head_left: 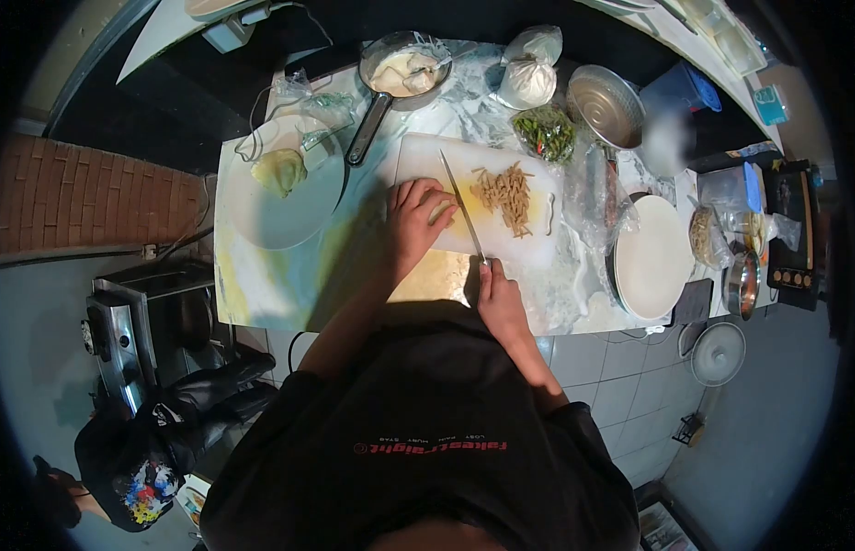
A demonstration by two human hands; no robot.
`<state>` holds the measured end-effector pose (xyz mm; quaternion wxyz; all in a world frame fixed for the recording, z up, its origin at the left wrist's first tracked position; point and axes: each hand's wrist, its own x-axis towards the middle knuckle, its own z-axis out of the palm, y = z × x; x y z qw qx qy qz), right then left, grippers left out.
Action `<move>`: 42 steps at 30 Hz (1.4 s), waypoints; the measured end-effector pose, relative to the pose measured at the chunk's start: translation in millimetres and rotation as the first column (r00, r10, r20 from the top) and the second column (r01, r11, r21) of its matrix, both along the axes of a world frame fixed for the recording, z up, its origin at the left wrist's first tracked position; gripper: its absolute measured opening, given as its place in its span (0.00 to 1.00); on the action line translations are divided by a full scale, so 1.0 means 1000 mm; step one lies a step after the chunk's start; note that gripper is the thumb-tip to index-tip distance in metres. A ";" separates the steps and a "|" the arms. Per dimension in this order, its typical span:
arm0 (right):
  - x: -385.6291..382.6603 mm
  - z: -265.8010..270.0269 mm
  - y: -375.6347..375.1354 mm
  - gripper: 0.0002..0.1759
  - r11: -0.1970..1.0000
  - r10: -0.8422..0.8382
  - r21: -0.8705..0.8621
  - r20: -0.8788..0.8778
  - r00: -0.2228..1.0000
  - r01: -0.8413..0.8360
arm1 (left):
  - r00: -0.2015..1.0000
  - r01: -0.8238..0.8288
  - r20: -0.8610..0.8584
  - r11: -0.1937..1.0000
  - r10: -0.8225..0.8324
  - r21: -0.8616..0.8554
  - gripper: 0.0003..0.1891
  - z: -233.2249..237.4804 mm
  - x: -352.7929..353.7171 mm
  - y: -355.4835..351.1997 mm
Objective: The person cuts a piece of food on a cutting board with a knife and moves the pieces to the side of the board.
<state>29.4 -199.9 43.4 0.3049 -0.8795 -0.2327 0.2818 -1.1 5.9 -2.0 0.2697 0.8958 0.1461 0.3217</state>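
Observation:
A white cutting board (418,158) lies on the marbled table before me. My right hand (501,298) is closed around the handle of a long kitchen knife (461,202), whose blade slants up and left across the board. Left of the blade, my left hand (415,220) has its fingers curled down on a small pale piece of food (443,213), mostly hidden under them. To the right of the knife is a heap of thin brown strips (506,195), cut like matchsticks. Yellowish stains mark the board around them.
A large white plate (271,225) holds a pale green cabbage-like piece (280,172). Behind the board are a pan of pale food (404,73), bagged green chillies (544,133) and a metal bowl (606,106). A white oval dish (652,257) stands right. Another person (161,450) is at lower left.

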 end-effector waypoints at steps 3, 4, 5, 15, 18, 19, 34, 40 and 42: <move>0.001 0.001 0.000 0.21 1.000 0.001 -0.010 -0.008 1.000 -0.001 | 1.000 0.008 0.014 1.000 -0.008 0.016 0.08 0.000 0.000 0.001; 0.001 0.000 0.000 0.21 1.000 0.000 -0.018 -0.013 1.000 0.000 | 1.000 0.008 0.014 1.000 -0.009 0.017 0.08 0.000 0.000 0.001; 0.002 0.000 0.000 0.21 1.000 -0.001 -0.027 -0.019 1.000 0.000 | 1.000 0.010 0.015 1.000 -0.010 0.013 0.08 0.000 0.000 0.001; 0.001 0.003 0.002 0.22 1.000 -0.002 -0.026 -0.004 1.000 0.002 | 0.999 0.025 0.029 1.000 -0.025 -0.019 0.09 -0.002 0.000 0.001; 0.003 0.002 0.002 0.23 1.000 0.008 -0.028 -0.010 1.000 -0.009 | 0.999 0.027 0.021 1.000 -0.027 -0.007 0.08 0.000 0.000 0.000; 0.003 0.002 0.002 0.23 0.999 0.011 -0.030 -0.012 1.000 -0.011 | 0.999 0.028 0.020 1.000 -0.028 -0.007 0.08 0.000 0.000 -0.001; 0.007 0.002 0.010 0.25 0.997 0.012 -0.074 -0.107 0.994 -0.020 | 0.998 0.067 0.001 0.997 -0.067 -0.027 0.07 0.009 0.002 0.002; 0.002 -0.005 0.015 0.23 0.985 0.039 -0.172 0.054 0.998 -0.029 | 0.997 0.075 0.002 0.996 -0.075 -0.046 0.07 0.010 0.003 0.002; -0.001 -0.005 0.016 0.22 0.976 0.054 -0.215 0.134 0.990 -0.024 | 0.998 0.055 0.007 0.998 -0.055 -0.034 0.09 0.007 0.002 0.002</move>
